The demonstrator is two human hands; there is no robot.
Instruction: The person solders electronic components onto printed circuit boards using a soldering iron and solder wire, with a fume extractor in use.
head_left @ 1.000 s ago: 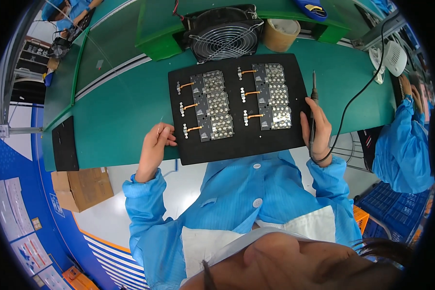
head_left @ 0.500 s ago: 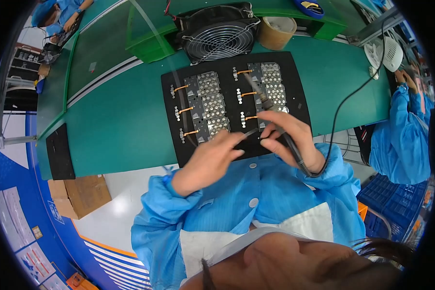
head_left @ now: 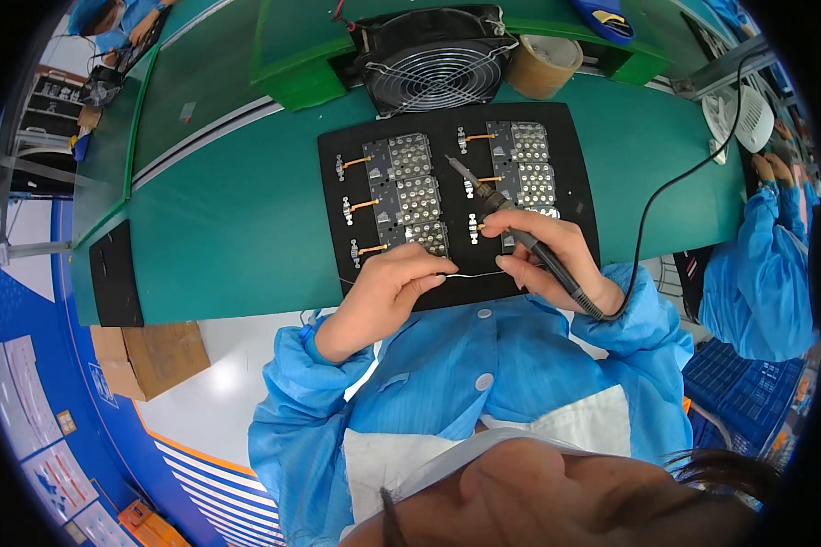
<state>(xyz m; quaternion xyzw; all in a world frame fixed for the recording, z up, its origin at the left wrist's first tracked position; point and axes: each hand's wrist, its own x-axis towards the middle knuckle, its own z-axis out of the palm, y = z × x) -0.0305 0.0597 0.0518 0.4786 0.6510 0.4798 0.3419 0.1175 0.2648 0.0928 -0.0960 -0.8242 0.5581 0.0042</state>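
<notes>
In my right hand [head_left: 561, 260] is a soldering iron [head_left: 491, 193], gripped like a pen with its tip pointing up and left, over the gap between two columns of boards. Between the fingertips of my left hand [head_left: 388, 284] I pinch a thin silvery solder wire [head_left: 476, 274], which stretches across to my right fingertips. Both hands hover at the near edge of a black mat [head_left: 575, 173]. On it lie a left column of circuit boards [head_left: 388, 201] and a right column [head_left: 502, 141], with orange flex strips and small white connectors. My hands partly hide the nearest boards.
Behind the mat stand a black fan with a wire guard [head_left: 442, 77], a tape roll [head_left: 543, 68] and a green shelf [head_left: 306, 77]. The iron's black cord [head_left: 648, 196] loops up on the right. A co-worker's blue sleeve [head_left: 753, 264] is at the far right.
My hands have drawn slightly apart, and the wire now runs taut between them. The iron's tip has shifted left relative to the right boards. The view has moved a little.
</notes>
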